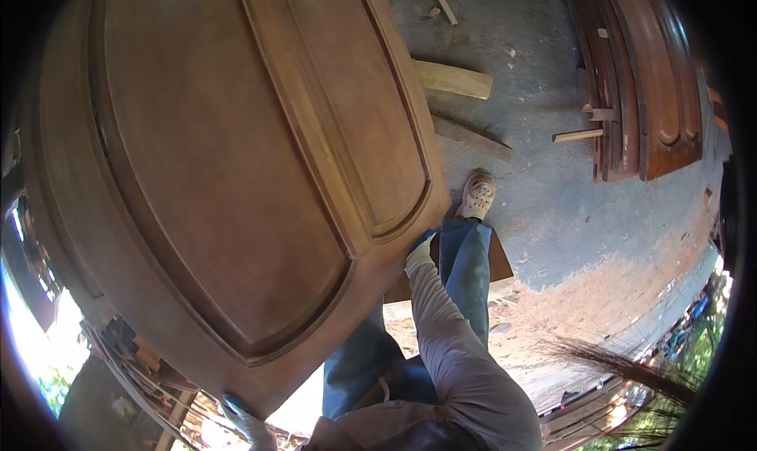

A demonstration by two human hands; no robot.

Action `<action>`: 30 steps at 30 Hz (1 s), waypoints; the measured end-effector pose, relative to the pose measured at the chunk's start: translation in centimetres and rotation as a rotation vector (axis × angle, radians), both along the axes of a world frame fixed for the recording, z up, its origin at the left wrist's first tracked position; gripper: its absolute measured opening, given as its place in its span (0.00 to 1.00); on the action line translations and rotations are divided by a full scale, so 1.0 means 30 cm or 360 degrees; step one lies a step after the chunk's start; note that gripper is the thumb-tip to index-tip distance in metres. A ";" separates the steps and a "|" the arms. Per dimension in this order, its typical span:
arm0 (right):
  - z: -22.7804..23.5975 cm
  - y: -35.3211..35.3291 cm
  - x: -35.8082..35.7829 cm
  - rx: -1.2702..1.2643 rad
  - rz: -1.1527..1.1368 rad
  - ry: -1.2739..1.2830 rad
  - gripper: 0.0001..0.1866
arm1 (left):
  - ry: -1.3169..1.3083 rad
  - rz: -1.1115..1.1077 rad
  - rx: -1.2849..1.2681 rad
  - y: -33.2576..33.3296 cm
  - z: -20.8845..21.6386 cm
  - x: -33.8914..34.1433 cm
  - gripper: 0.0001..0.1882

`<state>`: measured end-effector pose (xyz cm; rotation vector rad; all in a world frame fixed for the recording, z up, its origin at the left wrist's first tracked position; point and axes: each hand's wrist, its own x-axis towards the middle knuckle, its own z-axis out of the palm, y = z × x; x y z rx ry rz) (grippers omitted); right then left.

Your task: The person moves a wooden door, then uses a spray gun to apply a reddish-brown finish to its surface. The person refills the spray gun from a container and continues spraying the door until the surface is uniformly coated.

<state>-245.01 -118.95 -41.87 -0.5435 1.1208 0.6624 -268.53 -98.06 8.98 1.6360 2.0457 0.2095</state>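
A large brown wooden door (213,159) with raised panels and moulded grooves fills the left and middle of the view, tilted in front of me. My right hand (420,254), in a white and blue glove, grips the near right edge of the door; its fingers are partly hidden. At the near left corner my left hand (243,421), also gloved, holds the door's lower edge, with some of its fingers out of sight. The door's far end runs out of the picture.
Several dark panelled door pieces (631,96) stand stacked at the far right. Wood offcuts (453,80) lie on the grey concrete floor (544,214) beyond my foot. A brown board (500,260) lies by my leg. Twiggy brush (623,364) juts in at the lower right.
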 end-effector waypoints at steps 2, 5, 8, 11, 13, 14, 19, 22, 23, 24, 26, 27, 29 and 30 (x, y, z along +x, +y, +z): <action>-0.012 0.034 -0.032 -0.0094 -0.0058 -0.0028 0.43 | -0.0145 -0.0194 -0.0044 0.061 -0.048 -0.058 0.36; -0.043 0.060 -0.062 -0.0194 -0.0112 0.0016 0.44 | -0.0046 -0.0350 0.0041 0.171 -0.170 -0.167 0.36; -0.069 0.059 -0.071 -0.0231 -0.0280 0.0119 0.44 | -0.0011 -0.0595 -0.0027 0.253 -0.231 -0.306 0.35; -0.077 0.041 -0.066 -0.0288 -0.0262 0.0084 0.45 | -0.0049 -0.0197 -0.0062 0.310 -0.337 -0.426 0.34; -0.073 0.022 -0.061 0.0343 -0.0549 -0.0277 0.45 | -0.0123 -0.0095 -0.0169 0.335 -0.383 -0.474 0.33; -0.072 0.016 -0.056 0.1015 -0.0870 -0.0612 0.46 | -0.0166 -0.0057 -0.0212 0.364 -0.401 -0.482 0.33; -0.039 -0.042 -0.025 -0.0583 -0.0256 0.0153 0.44 | -0.0270 -0.0281 -0.0154 0.422 -0.473 -0.417 0.30; 0.045 -0.057 -0.008 -0.0652 -0.0185 0.0037 0.43 | -0.0337 -0.0270 -0.0274 0.502 -0.459 -0.342 0.30; 0.086 -0.047 -0.007 -0.0621 -0.0324 0.0059 0.43 | -0.0457 -0.0348 -0.0258 0.539 -0.449 -0.321 0.31; 0.141 -0.059 0.003 -0.0115 -0.1392 0.0011 0.42 | -0.0715 -0.0279 -0.0372 0.551 -0.426 -0.307 0.31; 0.253 -0.059 0.025 0.0889 -0.3524 0.0164 0.40 | -0.0593 -0.0215 -0.0314 0.602 -0.419 -0.274 0.32; 0.305 -0.047 0.030 0.1566 -0.4506 0.0322 0.39 | -0.0594 -0.0290 -0.0284 0.619 -0.421 -0.262 0.32; 0.376 -0.030 0.066 0.1560 -0.4649 0.0269 0.38 | -0.0508 -0.0315 -0.0352 0.659 -0.441 -0.236 0.32; 0.389 -0.041 0.096 0.1447 -0.4451 0.0163 0.37 | -0.0438 -0.0256 -0.0366 0.636 -0.482 -0.220 0.32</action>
